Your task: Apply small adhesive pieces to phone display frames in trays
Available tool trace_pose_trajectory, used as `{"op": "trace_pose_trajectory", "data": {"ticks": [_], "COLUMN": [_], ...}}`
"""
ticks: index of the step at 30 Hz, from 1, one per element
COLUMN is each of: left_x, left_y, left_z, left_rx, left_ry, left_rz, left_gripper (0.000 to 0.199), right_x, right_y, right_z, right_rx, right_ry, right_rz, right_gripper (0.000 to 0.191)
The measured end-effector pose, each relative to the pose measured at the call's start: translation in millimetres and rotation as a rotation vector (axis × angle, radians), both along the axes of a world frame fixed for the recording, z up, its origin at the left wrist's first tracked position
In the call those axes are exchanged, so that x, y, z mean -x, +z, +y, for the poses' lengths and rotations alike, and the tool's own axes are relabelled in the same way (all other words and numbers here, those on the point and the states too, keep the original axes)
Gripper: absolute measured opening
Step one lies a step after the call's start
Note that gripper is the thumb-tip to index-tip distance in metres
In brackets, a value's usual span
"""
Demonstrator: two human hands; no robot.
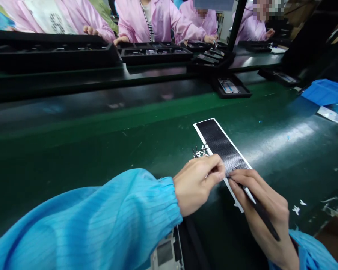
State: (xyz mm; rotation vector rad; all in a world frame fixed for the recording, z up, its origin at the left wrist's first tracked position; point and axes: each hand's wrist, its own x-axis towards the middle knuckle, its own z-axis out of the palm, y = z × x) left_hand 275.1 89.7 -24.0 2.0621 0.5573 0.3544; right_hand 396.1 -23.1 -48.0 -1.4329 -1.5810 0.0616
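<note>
A white-edged sheet (219, 140) with a finely lined black face lies slantwise on the green bench. My right hand (266, 210) grips black tweezers (261, 215), their tips over the sheet's lower part. Close beside those tips, my left hand (201, 180) is closed in a pinch at the sheet's left edge; I cannot make out what is between its fingertips. Just behind the left hand is a small pile of black and white strips (199, 151). Below my left sleeve, part of a metal phone frame (166, 252) shows, mostly covered by the arm.
A black tray (233, 87) holding a phone part stands farther back. At the right are a blue bin (325, 92) and white scraps (296, 210). Across the bench, several people in pink coats (157, 20) sit behind long black trays (157, 54).
</note>
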Motion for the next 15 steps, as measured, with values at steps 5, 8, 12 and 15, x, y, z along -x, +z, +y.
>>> {"op": "trace_pose_trajectory", "data": {"ticks": [5, 8, 12, 15], "left_x": [1, 0, -8, -16], "left_y": [-0.3, -1.0, 0.6, 1.7], "left_z": [-6, -15, -25, -26], "left_rx": [0.438, 0.564, 0.864, 0.964], "left_ry": [0.322, 0.303, 0.391, 0.439], "left_rz": [-0.061, -0.062, -0.231, -0.327], "left_gripper": [0.015, 0.024, 0.020, 0.015], "right_x": [-1, -1, 0, 0], "right_y": [0.8, -0.4, -4.0, -5.8], "right_z": [-4, -5, -3, -3], "right_rx": [-0.161, -0.196, -0.174, -0.110], "right_ry": [-0.210, -0.222, -0.131, -0.035], "right_rz": [-0.026, -0.075, -0.081, -0.019], "right_gripper": [0.017, 0.017, 0.018, 0.017]}}
